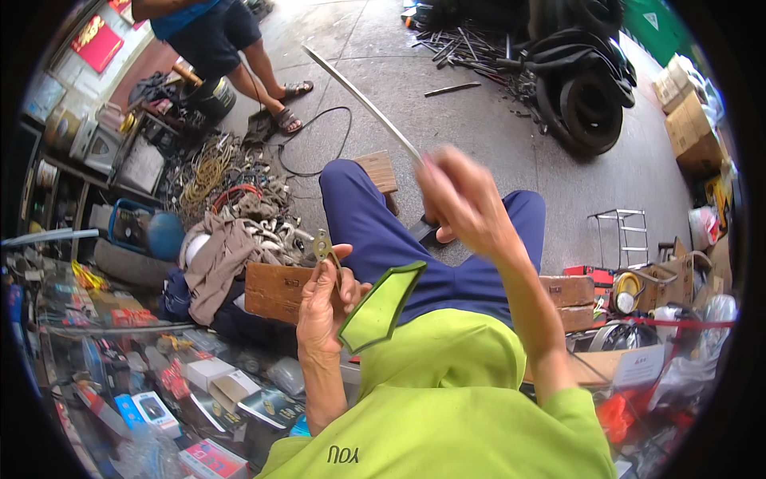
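While seated over a wooden box [275,289]:
Left hand [323,303]: fingers pinching small metal part [322,244]
Right hand [463,199]: blurred, fingers clamped on long thin rod [363,100]

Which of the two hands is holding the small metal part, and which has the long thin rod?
The left hand pinches the small brass-coloured metal part; the raised, motion-blurred right hand grips the long thin pale rod.

My shirt [447,399] is lime green, my trousers [399,239] navy blue; the small metal piece [322,245] looks brassy, the long rod [363,100] pale silver, the floor [479,120] grey.
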`<state>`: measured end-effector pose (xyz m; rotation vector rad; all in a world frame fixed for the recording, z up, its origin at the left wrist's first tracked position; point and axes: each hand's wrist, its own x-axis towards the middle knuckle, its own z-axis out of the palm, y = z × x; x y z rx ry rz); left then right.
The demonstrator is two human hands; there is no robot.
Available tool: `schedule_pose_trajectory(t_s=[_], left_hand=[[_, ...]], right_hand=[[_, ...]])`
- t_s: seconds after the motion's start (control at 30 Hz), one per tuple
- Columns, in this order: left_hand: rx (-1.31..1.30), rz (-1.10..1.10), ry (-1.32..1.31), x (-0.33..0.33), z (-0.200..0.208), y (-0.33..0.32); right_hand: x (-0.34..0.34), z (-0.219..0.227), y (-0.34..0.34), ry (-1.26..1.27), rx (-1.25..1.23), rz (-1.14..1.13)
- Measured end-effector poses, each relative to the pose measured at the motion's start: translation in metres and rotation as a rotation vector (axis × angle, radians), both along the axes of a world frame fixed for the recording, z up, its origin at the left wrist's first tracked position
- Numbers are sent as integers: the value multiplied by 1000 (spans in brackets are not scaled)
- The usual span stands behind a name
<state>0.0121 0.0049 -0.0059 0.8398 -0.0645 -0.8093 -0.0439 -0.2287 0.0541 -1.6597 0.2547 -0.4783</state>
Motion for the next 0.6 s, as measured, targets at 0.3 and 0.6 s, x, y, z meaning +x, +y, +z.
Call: schedule_pose_trajectory(t_s=[0.3,0.6], left_hand=[[63,-337,83,-28,-7,-12],[102,-638,115,-41,13,-21]], right_hand=[[-54,-67,17,212,131,10],[-50,-65,19,196,951,351]])
